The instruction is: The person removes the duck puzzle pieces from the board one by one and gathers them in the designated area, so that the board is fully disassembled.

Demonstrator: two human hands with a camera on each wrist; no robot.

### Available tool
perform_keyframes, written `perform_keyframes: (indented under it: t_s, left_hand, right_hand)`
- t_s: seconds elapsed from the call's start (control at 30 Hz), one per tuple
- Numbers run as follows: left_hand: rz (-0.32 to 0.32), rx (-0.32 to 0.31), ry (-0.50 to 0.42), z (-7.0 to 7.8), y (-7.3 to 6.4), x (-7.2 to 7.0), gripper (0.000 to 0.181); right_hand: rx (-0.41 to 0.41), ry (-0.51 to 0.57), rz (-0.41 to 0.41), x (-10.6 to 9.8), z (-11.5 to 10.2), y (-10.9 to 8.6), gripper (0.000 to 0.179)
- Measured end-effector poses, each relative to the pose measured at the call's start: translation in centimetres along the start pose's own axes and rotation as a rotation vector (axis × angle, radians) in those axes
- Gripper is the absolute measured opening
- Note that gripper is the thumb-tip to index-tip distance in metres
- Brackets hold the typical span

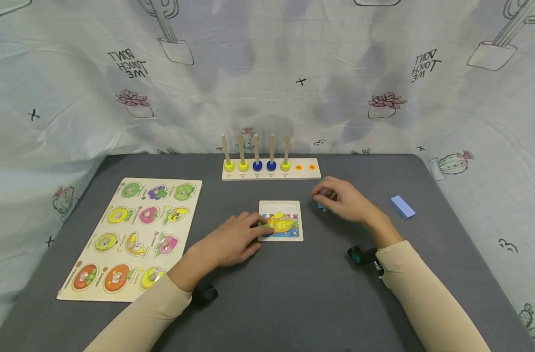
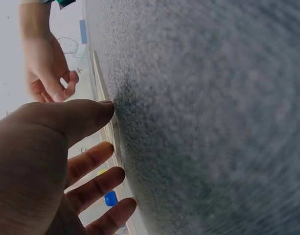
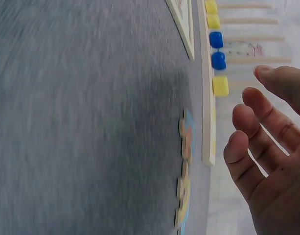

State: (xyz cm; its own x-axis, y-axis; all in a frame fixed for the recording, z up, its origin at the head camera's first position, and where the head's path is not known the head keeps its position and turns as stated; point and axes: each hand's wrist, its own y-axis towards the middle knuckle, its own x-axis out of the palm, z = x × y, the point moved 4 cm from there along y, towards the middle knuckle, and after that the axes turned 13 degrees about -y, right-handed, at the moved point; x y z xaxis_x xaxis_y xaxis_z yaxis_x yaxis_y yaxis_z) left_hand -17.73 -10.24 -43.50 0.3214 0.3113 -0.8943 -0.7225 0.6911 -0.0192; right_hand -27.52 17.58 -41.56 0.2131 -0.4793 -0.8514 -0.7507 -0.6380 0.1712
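Observation:
A small wooden picture puzzle [image 1: 279, 206] with a yellow duck picture [image 1: 283, 226] lies mid-table. My left hand [image 1: 232, 238] rests at its left side, index finger reaching over the picture and thumb low beside the frame. Right of the puzzle, my right hand [image 1: 344, 199] hovers with bent, spread fingers holding nothing. Beneath it, jigsaw pieces [image 3: 186, 142] lie on the table, seen edge-on in the right wrist view. In the head view, the fingers mostly hide them, leaving a bit of blue piece [image 1: 322, 206] showing.
A fruit peg board [image 1: 133, 239] lies at the left. Behind the puzzle stands a wooden counting rack [image 1: 272, 175] with upright pegs and yellow and blue beads. A blue block [image 1: 402, 207] lies at the right. A printed cloth [image 1: 267, 63] hangs behind the grey table [image 1: 289, 303].

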Motion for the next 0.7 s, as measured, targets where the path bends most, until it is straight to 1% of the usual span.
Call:
perform_keyframes:
  t_s: [0.17, 0.4, 0.6, 0.7]
  left_hand:
    - [-0.008, -0.003, -0.013, -0.2, -0.1, 0.1, 0.042]
    - [-0.019, -0.013, -0.027, -0.6, -0.3, 0.1, 0.044]
    - [-0.038, -0.056, -0.05, -0.9, -0.6, 0.1, 0.047]
    - [-0.044, -0.066, -0.061, -1.1, -0.6, 0.1, 0.047]
  right_hand:
    - [0.002, -0.001, -0.018, 0.9, -1.1, 0.9, 0.015]
    - [-0.019, 0.038, -0.044, 2.5, -2.3, 2.0, 0.016]
    - [-0.052, 0.059, -0.072, 3.6, -3.4, 2.9, 0.017]
    - [-0.066, 0.06, -0.089, 4.1, -3.7, 3.2, 0.018]
